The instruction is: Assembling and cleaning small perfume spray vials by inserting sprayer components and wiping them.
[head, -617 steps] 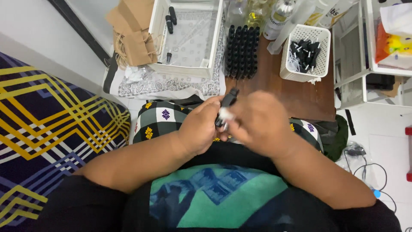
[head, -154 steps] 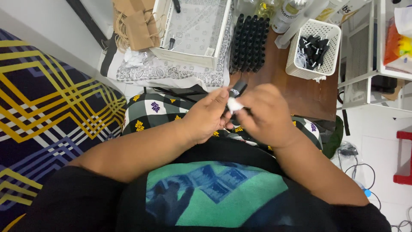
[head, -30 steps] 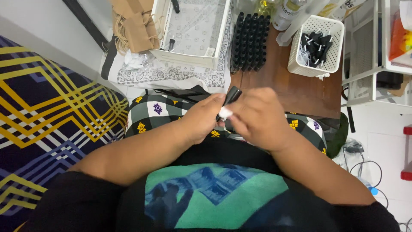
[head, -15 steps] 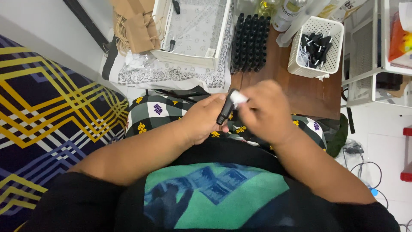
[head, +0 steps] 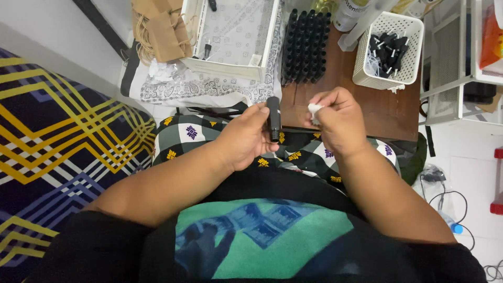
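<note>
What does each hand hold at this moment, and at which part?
The left hand holds a small black bottle around its lower body. The right hand pinches a small white piece with its fingers.

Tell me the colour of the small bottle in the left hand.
Black, seen from the head camera: bottle in left hand.

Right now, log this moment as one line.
left hand: holds small black bottle | right hand: pinches white wad | hands apart | black bottle rack behind

A slim black bottle (head: 273,118) stood nearly upright in the left hand (head: 245,139), over the lap. A small white crumpled piece (head: 314,110) sat pinched in the right hand (head: 339,121), just beside it.
</note>
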